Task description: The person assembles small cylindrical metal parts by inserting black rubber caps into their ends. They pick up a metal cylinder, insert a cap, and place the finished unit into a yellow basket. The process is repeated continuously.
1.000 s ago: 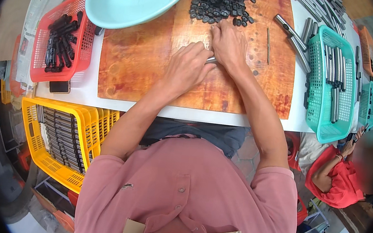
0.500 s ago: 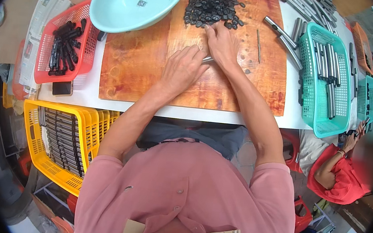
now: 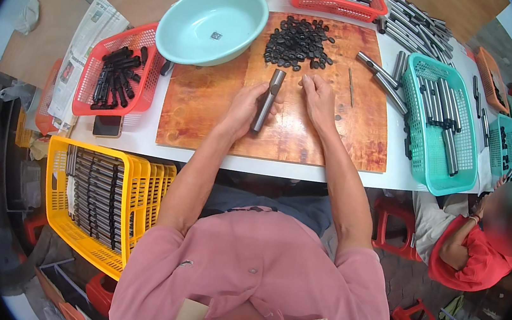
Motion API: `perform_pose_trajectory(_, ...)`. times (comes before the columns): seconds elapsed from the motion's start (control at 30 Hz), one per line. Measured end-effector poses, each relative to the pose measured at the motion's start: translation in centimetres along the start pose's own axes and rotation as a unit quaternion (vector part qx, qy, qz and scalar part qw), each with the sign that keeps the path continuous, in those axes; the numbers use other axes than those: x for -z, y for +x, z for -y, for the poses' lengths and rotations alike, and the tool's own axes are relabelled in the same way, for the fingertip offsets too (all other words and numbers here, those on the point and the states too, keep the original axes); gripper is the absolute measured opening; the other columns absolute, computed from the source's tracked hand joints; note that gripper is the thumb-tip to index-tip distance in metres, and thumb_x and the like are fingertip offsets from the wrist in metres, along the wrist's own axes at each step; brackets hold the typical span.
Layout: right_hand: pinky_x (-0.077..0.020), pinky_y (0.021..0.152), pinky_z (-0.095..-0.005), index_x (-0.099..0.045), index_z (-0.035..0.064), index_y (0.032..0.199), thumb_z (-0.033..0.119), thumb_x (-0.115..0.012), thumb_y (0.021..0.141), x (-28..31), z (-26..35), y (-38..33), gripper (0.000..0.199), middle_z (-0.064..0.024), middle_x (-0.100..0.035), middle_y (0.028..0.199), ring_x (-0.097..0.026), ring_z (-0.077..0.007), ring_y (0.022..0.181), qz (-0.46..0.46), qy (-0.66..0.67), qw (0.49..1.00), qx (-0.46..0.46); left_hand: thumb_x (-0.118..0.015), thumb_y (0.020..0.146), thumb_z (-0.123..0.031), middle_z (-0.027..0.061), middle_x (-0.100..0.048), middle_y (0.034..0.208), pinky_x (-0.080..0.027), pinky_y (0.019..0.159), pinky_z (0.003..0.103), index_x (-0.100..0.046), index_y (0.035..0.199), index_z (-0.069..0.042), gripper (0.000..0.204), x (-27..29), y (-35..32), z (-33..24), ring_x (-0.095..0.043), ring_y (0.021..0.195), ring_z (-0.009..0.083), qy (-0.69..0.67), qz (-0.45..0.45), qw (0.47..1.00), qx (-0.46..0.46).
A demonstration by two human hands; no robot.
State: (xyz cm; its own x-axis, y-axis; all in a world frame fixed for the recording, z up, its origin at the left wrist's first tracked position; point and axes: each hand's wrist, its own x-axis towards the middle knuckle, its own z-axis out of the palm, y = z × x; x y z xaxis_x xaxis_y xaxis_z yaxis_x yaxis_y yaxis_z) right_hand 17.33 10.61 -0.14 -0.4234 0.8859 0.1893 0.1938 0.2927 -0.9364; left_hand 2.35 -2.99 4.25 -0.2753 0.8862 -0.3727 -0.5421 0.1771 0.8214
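Note:
My left hand [image 3: 244,109] is wrapped round a dark, shiny metal tube [image 3: 265,107], held upright-slanting above the wooden board [image 3: 200,118]. An oval recess shows near the tube's far end. To its right, my right hand [image 3: 319,104] is closed, thumb and index fingertip together; whatever lies between them is too small to make out. Just beyond both hands, a heap of small black oval pieces [image 3: 296,43] covers the far part of the board. A thin metal rod [image 3: 351,87] lies on the board, right of my right hand.
A pale blue basin [image 3: 174,47] and a red basket of black parts [image 3: 83,84] stand left. On the right are a green basket of tubes [image 3: 425,161] and loose tubes [image 3: 416,29]. A yellow crate [image 3: 83,241] sits lower left. A person in red [image 3: 474,257] works at right.
My left hand has lifted and tilted the tube, so more of it shows. My right hand has drawn away from the heap and apart from the left. The whole view has shifted.

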Motion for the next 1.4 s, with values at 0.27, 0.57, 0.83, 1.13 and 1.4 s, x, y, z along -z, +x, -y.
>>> perform_pose_trajectory(0.27,-0.0472,0.065,-0.0391,-0.07,-0.002,0.092,0.029,-0.063,0.099,0.0,0.7,-0.4,0.033,-0.0167,-0.065,0.072,-0.062,-0.0231,0.067,0.005,-0.027,0.999,0.018,-0.05,0.109,-0.041,0.0032,-0.063,0.078,-0.048,0.05,0.024,-0.061,0.115,-0.002,0.04,0.0,-0.5,1.0,-0.06,0.058,0.0106,0.078,0.016,0.997,-0.007)
perform_pose_trajectory(0.57,-0.0473,0.065,-0.0397,-0.07,-0.0021,0.093,0.029,-0.064,0.099,-0.1,1.0,-0.5,0.032,-0.0182,-0.066,0.074,-0.062,-0.0242,0.067,0.012,-0.029,0.999,0.013,-0.051,0.109,-0.038,0.0016,-0.061,0.076,-0.045,0.051,0.023,-0.063,0.113,-0.002,0.038,0.1,-0.2,1.9,-0.056,0.056,0.0089,0.119,0.0,0.992,-0.03)
perform_pose_trajectory(0.83,-0.048,0.065,-0.037,-0.07,-0.0045,0.095,0.021,-0.067,0.096,-0.3,0.5,-0.6,0.025,-0.015,-0.066,0.074,-0.061,-0.0201,0.067,0.008,0.004,0.999,0.031,-0.054,0.109,-0.032,0.0023,-0.062,0.079,-0.05,0.055,0.025,-0.061,0.105,-0.004,0.029,-0.8,-0.1,1.5,-0.058,0.06,0.0086,0.095,0.0,0.994,-0.048)
perform_pose_trajectory(1.13,-0.0511,0.058,-0.0282,-0.071,-0.0045,0.102,0.012,-0.078,0.087,-3.0,4.5,-4.5,0.024,-0.0096,-0.071,0.082,-0.063,-0.0103,0.064,-0.001,0.06,0.998,0.024,-0.053,0.108,-0.02,0.0067,-0.067,0.109,-0.058,0.081,0.036,-0.056,0.136,-0.001,0.034,0.6,0.3,2.4,-0.066,0.097,0.0157,-0.042,0.046,0.995,-0.081)
perform_pose_trajectory(1.4,-0.0507,0.057,-0.0283,-0.072,-0.0036,0.101,0.013,-0.076,0.088,-2.8,4.1,-4.4,0.021,-0.0071,-0.07,0.076,-0.063,-0.0101,0.064,0.008,0.165,0.98,-0.108,-0.058,0.105,-0.017,0.0104,-0.068,0.111,-0.06,0.084,0.035,-0.051,0.142,0.0,0.041,1.1,0.5,3.0,-0.069,0.095,0.018,-0.033,0.016,0.995,-0.093)
